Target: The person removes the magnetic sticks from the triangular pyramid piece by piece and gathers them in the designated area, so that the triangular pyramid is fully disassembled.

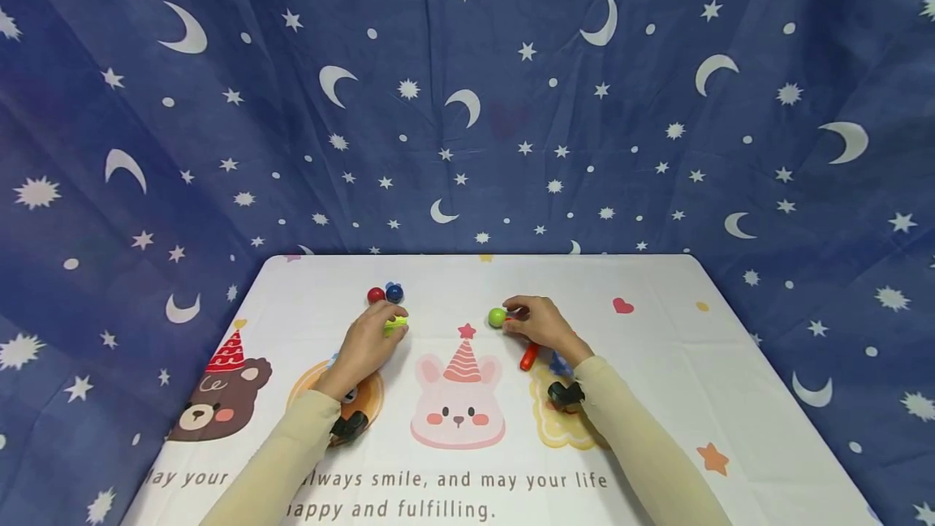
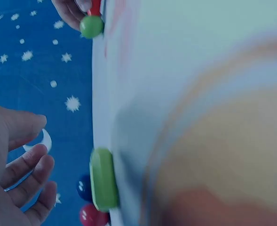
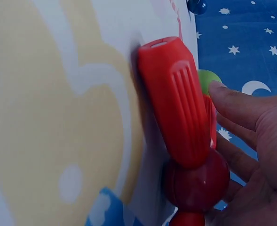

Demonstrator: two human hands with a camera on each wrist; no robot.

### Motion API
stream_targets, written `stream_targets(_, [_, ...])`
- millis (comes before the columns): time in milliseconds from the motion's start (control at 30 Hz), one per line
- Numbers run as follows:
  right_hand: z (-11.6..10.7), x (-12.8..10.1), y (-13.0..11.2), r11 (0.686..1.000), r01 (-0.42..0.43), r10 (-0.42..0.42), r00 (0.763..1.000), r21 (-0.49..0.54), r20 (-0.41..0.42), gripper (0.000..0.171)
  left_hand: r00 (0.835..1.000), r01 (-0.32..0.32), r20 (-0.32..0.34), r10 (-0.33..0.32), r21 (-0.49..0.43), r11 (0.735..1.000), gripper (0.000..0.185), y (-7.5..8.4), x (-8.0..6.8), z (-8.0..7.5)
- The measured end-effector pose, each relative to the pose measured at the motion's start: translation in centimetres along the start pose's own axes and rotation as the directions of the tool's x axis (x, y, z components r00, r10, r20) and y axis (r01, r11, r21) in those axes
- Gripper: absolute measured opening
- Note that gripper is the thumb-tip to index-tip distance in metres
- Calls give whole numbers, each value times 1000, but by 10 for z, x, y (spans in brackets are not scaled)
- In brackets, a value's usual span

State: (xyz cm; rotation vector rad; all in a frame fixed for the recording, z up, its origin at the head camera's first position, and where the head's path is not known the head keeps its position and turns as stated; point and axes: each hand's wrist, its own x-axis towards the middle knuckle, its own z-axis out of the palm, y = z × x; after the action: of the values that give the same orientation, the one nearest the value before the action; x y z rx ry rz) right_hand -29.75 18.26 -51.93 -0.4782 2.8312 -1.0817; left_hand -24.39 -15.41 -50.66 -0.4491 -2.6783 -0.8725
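My left hand (image 1: 370, 341) hovers by a lime-green stick (image 2: 104, 180) at the left. Its fingers are loosely bent and apart from the stick in the left wrist view, holding nothing. On the right, my right hand (image 1: 544, 325) pinches a red stick (image 3: 212, 122) at the fingertips, close to the green ball (image 1: 497, 317) at that stick's end. A dark red ball (image 3: 197, 181) sits under the fingers. From it a ridged red stick (image 3: 176, 99) runs toward me. The right fingertips' far side is partly hidden.
A red ball (image 1: 376, 295) and a dark blue ball (image 1: 394, 293) lie just beyond the left hand. A blue piece (image 1: 561, 364) is near the right wrist. The white cloth (image 1: 650, 396) bears cartoon prints, and a blue starry curtain (image 1: 467, 144) hangs behind the table.
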Motion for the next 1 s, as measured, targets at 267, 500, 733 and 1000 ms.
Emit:
stream_targets(267, [-4, -6, 1, 999, -16, 15, 1000, -34, -20, 36, 999, -5, 43, 12, -168, 986, 22, 22, 14, 9])
stream_targets(500, [-3, -6, 2, 996, -38, 37, 999, -81, -8, 33, 998, -9, 62, 29, -297, 955, 23, 35, 30, 27])
stream_targets(733, [-2, -6, 2, 995, -62, 63, 998, -77, 13, 30, 993, 44, 115, -4, -352, 935, 24, 46, 41, 45])
stream_targets(1000, [-1, -7, 2, 994, -72, 72, 997, -79, 0, 24, 984, 92, 180, -20, -400, 912, 29, 51, 49, 67])
